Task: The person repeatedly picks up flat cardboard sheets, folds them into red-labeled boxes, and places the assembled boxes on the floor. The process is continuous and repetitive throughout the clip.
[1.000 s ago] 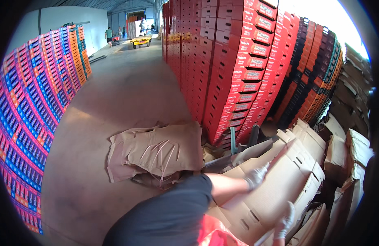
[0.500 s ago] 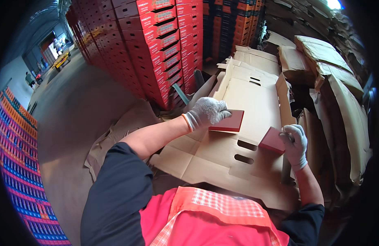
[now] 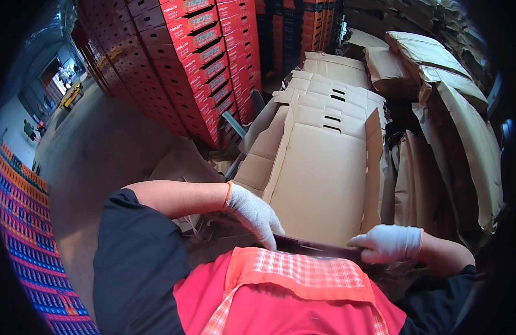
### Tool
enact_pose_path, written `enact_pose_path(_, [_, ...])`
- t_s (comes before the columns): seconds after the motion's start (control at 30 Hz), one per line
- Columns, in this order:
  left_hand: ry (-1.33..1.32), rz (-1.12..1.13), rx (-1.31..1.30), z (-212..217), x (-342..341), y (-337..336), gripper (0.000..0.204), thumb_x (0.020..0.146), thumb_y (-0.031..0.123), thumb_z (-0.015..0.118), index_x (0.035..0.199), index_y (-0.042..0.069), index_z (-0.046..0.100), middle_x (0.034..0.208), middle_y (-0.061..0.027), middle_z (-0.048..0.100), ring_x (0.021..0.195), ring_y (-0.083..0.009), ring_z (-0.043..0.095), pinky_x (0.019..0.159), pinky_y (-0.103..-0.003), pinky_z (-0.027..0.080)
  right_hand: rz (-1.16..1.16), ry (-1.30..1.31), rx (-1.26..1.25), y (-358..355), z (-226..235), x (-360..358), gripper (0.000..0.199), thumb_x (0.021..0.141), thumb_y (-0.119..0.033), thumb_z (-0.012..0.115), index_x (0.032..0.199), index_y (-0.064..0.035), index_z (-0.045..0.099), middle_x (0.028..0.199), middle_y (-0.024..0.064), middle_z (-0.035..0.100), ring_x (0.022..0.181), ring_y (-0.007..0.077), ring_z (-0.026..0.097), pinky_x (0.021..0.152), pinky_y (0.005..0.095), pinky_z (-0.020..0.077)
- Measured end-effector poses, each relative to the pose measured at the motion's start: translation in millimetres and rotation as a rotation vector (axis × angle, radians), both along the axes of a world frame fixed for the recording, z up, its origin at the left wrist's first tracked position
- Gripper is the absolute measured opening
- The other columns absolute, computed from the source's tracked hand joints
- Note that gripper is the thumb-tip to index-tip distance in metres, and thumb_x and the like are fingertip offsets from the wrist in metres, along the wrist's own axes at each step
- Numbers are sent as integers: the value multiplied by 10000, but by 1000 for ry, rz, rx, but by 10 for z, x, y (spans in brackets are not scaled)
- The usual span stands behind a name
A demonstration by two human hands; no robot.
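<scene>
A tan cardboard box [image 3: 319,176], partly folded, lies before me with its two long sides standing up. Its near end is raised close to my apron, and only a dark narrow strip of that end's outer face shows. My left hand [image 3: 255,216], in a pale knit glove, is closed over the near left corner, thumb on the inner side. At the near right corner, my gloved right hand [image 3: 391,243] grips the same raised end, fingers bent around it. The far end lies flat, with handle slots. The fingertips behind the near end are hidden.
Tall stacks of red boxes [image 3: 205,67] stand at the far left. Paper-wrapped bundles [image 3: 462,142] lean and lie at the right. More flat cardboard [image 3: 336,70] lies beyond the box. Colourful stacked crates [image 3: 34,245] line the left rim. A yellow cart [image 3: 72,96] stands farther off.
Both hands have come down and toward me from the red-faced corner flaps to the near end. That end, flat before, now stands up. The box has shifted nearer.
</scene>
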State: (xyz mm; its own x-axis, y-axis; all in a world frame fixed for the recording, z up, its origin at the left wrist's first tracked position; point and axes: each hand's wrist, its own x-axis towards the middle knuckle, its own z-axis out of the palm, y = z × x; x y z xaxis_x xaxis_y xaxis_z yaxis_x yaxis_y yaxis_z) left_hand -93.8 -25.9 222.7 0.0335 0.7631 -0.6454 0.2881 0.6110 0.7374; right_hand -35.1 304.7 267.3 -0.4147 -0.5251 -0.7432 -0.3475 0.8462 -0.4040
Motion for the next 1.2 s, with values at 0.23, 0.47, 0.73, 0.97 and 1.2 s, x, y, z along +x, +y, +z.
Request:
enact_pose_path(0.23, [1426,586,138,-702,-621,-155,690,901,378,675,1491,125,423,1476,-162,477,1290,-314,516,1063,-321,404,-292,1009,-525,309,-902,-635,441,788,-131,766,1199,-47,629,1334,183,570,1255,396,525,1046,442,451])
enact_pose_path(0.47, [-292,1677,1044,-1494,-639,42,721,935,141,630,1547,-19,286,1481,-71,443,1291,-128,464,1119,-260,338,-1377,55,-1407,683,-1898,-994,610,861,-89,600,1446,-38,435,1290,95,572,1082,193,598,939,315,499])
enact_pose_path(0.73, [-805,1855,1280,-1651,107,873,246,867,256,662,1052,96,655,1054,-45,696,998,-173,657,978,-366,501,-916,292,-1343,592,208,-750,825,699,-176,610,1465,21,374,1336,186,543,1181,267,576,1026,362,471])
enact_pose_path(0.97, [-639,1230,1095,-1446,460,1489,325,929,323,551,1121,70,620,1119,-128,669,1067,-277,636,959,-432,496,-261,807,-709,-607,1141,-300,790,597,-91,679,1365,-7,513,1335,201,536,1238,358,550,1044,401,451])
enact_pose_path(1.2, [1094,769,993,-505,625,844,517,927,407,565,1212,-22,606,1228,-231,616,1112,-355,610,936,-486,482,-147,1023,-634,-1094,832,-934,334,815,-155,699,1116,-10,678,937,220,706,931,404,686,848,430,533])
